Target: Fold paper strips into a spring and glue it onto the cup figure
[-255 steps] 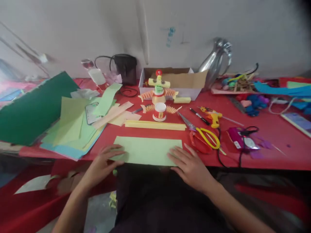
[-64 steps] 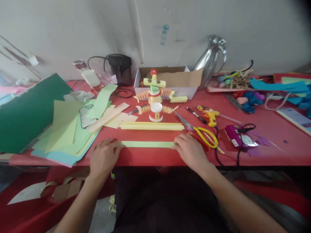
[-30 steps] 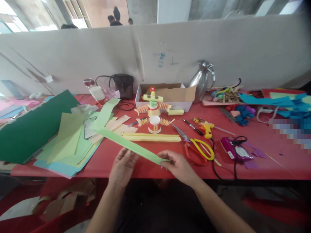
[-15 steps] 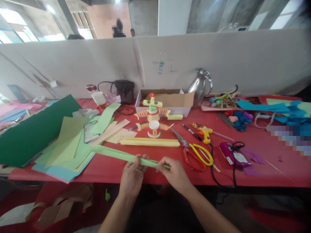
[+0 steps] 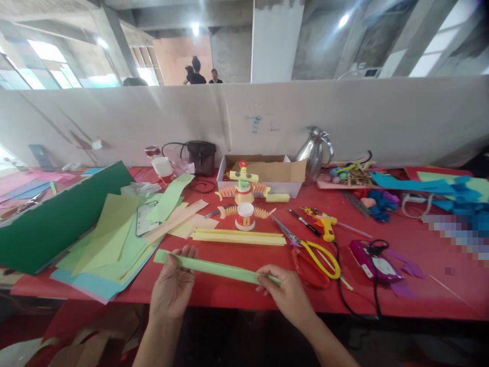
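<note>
I see my left hand (image 5: 171, 285) and right hand (image 5: 284, 293) pinching opposite ends of the folded green strip (image 5: 217, 267), stretched taut; scissors (image 5: 313, 250) at three o'clock.

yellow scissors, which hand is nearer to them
Right. The right hand is just left of the yellow scissors, pinching the green strip's end; the left hand holds its far end.

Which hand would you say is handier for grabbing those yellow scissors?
Probably the right hand: it pinches the green strip at the end nearest the yellow scissors. The left hand holds the strip's far end, farther from them.
</note>
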Demonstrator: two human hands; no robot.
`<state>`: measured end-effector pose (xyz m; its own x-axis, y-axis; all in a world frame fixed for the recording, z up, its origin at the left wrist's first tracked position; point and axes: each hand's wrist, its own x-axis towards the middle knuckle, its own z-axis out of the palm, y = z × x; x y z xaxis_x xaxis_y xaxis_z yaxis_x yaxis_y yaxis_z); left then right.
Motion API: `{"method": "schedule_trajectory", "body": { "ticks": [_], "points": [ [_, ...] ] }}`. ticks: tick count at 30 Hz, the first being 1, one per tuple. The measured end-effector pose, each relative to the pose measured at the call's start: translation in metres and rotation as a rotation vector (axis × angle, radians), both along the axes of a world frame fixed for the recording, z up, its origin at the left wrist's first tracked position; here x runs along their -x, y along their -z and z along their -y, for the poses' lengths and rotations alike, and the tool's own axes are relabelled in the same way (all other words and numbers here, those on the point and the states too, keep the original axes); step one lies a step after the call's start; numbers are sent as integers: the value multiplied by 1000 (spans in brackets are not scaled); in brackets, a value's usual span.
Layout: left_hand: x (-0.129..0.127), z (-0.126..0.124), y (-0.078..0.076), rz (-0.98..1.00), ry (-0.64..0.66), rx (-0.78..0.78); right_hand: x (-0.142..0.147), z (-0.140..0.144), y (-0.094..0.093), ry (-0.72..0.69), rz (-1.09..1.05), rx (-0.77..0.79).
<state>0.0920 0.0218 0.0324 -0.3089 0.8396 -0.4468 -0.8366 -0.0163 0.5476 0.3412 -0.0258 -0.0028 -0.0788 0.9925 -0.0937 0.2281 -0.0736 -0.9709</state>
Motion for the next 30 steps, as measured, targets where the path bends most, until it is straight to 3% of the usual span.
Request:
{"method": "schedule_trajectory", "body": {
  "ticks": [7, 10, 15, 18, 21, 24, 27, 30],
  "points": [
    [9, -3, 5, 39, -63, -85, 4, 0, 1, -37, 56, -33],
    [-4, 2, 14, 51, 85, -141, 7, -2, 1, -13, 13, -52],
    [-47, 18, 30, 68, 384, -180, 20, -2, 3, -36, -43, -75],
    [-55, 18, 25, 56, 380, -252, 25, 6, 4, -68, -51, -47],
    [-43, 9, 8, 91, 333, -369, 7, 2, -14, -75, 45, -108],
    [-27, -4, -5, 135, 341, -437, -42, -42, -54, 64, 178, -278],
    [-22, -15, -3, 117, 381, -382, -107, -124, -94, 366, 329, -396],
    [-25, -23, 5, 99, 401, -310, -154, -207, -109, 606, 601, -242]
  ]
}}
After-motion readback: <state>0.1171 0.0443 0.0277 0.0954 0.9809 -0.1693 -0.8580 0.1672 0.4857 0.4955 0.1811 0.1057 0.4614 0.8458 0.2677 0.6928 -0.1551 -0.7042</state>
